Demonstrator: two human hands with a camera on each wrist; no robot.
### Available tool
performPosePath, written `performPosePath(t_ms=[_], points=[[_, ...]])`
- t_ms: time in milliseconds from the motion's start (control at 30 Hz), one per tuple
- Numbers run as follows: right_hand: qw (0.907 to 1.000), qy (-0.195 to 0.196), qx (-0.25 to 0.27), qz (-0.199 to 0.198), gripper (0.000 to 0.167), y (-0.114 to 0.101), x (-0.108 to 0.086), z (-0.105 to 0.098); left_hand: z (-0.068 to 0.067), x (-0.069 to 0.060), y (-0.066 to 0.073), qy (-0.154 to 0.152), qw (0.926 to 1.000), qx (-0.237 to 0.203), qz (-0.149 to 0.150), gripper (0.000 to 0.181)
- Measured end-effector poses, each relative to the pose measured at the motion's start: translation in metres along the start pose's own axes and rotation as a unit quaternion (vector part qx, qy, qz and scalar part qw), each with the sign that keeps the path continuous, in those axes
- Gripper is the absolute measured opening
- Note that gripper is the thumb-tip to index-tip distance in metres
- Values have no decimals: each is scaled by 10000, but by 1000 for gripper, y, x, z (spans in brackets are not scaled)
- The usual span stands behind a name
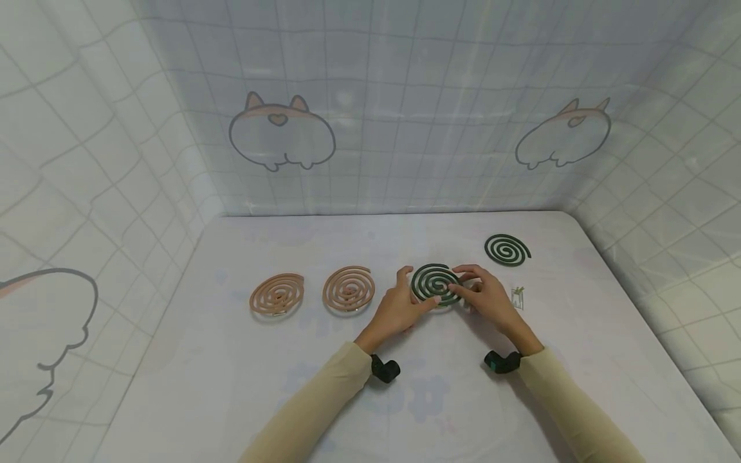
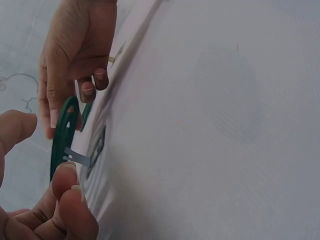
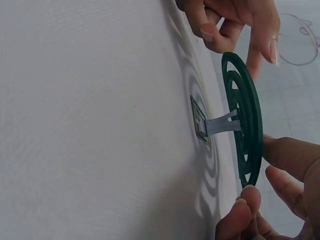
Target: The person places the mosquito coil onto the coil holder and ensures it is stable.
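A green mosquito coil [image 1: 437,285] sits raised above the table on a small metal stand [image 3: 222,124], whose upright tab meets the coil near its middle. My right hand [image 1: 486,299] pinches the coil's right edge, thumb on top and fingertips at the rim. At the opposite side, my left hand [image 1: 399,305] is at the rim with fingers loosely bent and thumb and index spread apart. Its thumb overlaps the near edge in the head view; whether it touches is unclear. Past the right hand lie a second green coil [image 1: 507,250] and a loose metal stand [image 1: 518,298].
Two brown mosquito coils, a far-left one [image 1: 277,294] and one nearer the hands [image 1: 348,289], sit on stands to the left. White cloth covers the table [image 1: 370,411]. Behind it and at both sides hang grid-patterned curtains [image 1: 405,148].
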State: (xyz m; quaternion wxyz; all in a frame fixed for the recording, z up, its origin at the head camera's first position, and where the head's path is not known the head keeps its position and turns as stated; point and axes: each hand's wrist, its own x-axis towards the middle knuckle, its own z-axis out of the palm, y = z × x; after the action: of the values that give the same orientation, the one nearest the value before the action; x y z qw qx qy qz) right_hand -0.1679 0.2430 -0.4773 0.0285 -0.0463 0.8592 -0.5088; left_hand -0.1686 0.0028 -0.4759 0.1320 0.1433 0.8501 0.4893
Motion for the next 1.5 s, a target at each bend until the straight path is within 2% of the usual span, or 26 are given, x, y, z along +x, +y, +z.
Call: performPosePath(t_ms=[200,467,633,767,1200,1333,1500], points=[[10000,46,-30,11,49,-3,-3,-9,0,-2,7,13,9993,-32,371,82],[9998,116,-65,-152,48,-7,-9,-23,3,-6,24,-142,9939,-273,1061,59],[9995,235,-103,-178,48,-9,-11,-32,11,-7,35,-203,9914,-157,1286,50],[9991,330,-91,-266,48,-9,-13,-38,19,-7,42,-242,9900,-98,1388,44],[9978,608,2,-256,44,-5,-20,-58,57,-8,56,-793,9857,-113,1485,46],[9972,672,62,-313,46,-3,-23,-64,66,-8,58,-836,9842,-101,1558,45],[9964,770,72,-354,47,-1,-26,-70,74,-9,63,-803,9852,67,1512,43]])
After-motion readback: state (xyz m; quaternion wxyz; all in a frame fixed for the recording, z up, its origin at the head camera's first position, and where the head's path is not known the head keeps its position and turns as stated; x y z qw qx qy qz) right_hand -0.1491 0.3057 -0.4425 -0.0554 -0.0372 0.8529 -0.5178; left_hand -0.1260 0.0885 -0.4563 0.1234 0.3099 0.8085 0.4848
